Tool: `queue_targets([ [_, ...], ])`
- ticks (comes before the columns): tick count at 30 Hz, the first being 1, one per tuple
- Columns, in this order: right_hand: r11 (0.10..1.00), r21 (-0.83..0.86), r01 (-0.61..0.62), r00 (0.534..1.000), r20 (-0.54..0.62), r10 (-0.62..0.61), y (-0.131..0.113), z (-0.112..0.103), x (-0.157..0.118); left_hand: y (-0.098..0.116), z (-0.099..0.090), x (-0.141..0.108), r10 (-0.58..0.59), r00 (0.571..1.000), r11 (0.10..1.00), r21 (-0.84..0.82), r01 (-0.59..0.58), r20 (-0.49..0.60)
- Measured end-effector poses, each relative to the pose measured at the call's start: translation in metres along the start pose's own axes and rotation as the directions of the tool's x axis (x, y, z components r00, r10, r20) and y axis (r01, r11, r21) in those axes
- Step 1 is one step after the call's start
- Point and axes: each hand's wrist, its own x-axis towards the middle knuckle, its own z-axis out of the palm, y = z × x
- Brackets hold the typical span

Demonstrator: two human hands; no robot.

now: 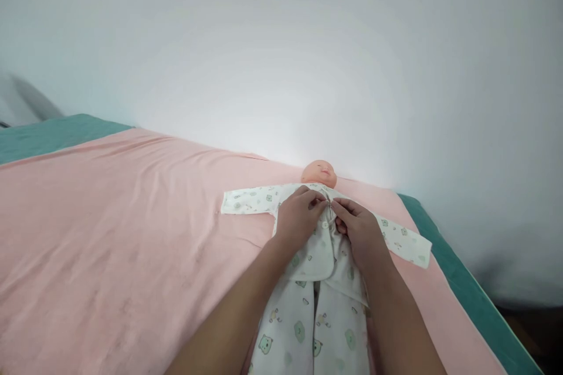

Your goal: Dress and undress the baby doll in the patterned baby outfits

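A doll (319, 173) lies on its back, dressed in a white long-sleeved jacket (310, 263) with green animal prints and matching trousers (285, 328). Both sleeves stretch out to the sides. Over the upper chest, my left hand (301, 215) pinches one front edge of the jacket near the neck. Close beside it, my right hand (358, 225) pinches the other edge, the fingertips of the two hands almost touching. A round button (325, 225) shows just below the fingers. Whatever lies right between the fingertips is too small to make out.
Under the doll spreads a wrinkled pink sheet (109, 246). Green bedding (61, 135) shows at the far left, and more runs along the right edge. A pale wall (264, 58) rises directly behind the doll's head.
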Motion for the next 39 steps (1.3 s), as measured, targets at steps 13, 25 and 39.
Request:
queue_targets([
  [13,0.999,-0.052,-0.017,1.000,0.007,0.017,-0.006,0.010,-0.006,-0.001,-0.001,0.001,-0.115,0.993,0.957,-0.267,0.118,0.028],
  [25,0.955,-0.298,0.015,0.999,-0.040,-0.028,-0.013,0.016,-0.009,0.005,-0.001,0.000,-0.169,0.984,0.945,-0.274,0.176,0.049],
  [39,0.867,-0.483,0.123,0.984,-0.052,-0.169,-0.003,0.019,-0.028,-0.010,-0.004,-0.020,-0.077,0.996,0.977,-0.204,0.065,-0.053],
])
